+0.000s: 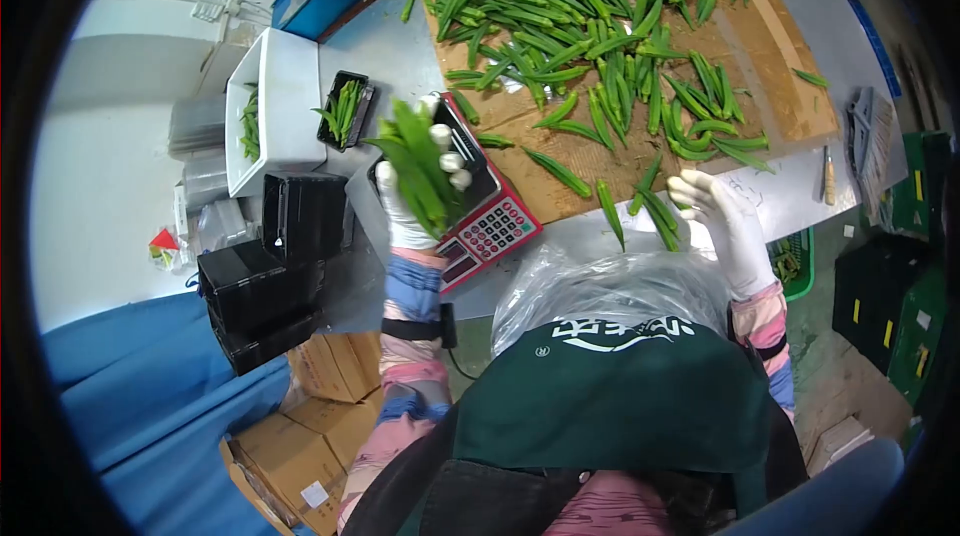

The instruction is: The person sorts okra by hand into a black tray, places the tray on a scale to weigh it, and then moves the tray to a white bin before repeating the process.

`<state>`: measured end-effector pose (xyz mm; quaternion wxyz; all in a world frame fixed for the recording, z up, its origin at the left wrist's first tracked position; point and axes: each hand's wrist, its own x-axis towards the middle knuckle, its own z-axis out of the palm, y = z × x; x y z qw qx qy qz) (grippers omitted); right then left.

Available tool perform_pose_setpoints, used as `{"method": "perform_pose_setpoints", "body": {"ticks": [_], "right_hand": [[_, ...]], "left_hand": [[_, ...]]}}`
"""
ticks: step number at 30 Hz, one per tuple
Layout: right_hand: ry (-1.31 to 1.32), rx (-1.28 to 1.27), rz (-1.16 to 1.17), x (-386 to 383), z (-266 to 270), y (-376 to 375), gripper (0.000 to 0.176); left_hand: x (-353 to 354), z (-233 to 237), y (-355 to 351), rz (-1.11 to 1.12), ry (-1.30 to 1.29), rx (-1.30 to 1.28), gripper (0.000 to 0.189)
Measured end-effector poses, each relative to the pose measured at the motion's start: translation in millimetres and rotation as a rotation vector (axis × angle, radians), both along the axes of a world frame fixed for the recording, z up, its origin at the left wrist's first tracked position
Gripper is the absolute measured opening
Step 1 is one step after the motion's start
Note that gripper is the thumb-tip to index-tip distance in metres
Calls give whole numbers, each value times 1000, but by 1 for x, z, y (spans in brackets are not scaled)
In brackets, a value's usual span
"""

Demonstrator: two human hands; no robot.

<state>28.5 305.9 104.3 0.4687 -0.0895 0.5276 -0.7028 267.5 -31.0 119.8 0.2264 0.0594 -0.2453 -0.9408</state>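
Two white-gloved hands at work: the left hand (405, 206) has its fingers pressed closed around one bundle of okra (415, 161), roughly half a dozen pods held upright over the single red scale (490, 226). The right hand (720, 211) rests bent fingers on a few loose pods (655, 211) at the near edge of the one cardboard sheet (780, 66); whether they pinch a pod cannot be told. The okra pile (590, 6) is too dense to count; one white tub (285, 86) and one black tray (345, 108) each hold pods.
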Motion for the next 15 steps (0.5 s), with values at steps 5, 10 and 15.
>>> {"method": "perform_pose_setpoints", "body": {"ticks": [5, 10, 15], "right_hand": [[-93, 10, -22, 5, -12, 0, 43], [-98, 5, 13, 6, -16, -10, 43], [-104, 28, -22, 3, -29, -8, 42]], "left_hand": [[51, 32, -75, 42, -594, -579, 83], [21, 27, -46, 165, -1053, -1082, 69], [-34, 17, 38, 315, -885, -1470, 27]]}}
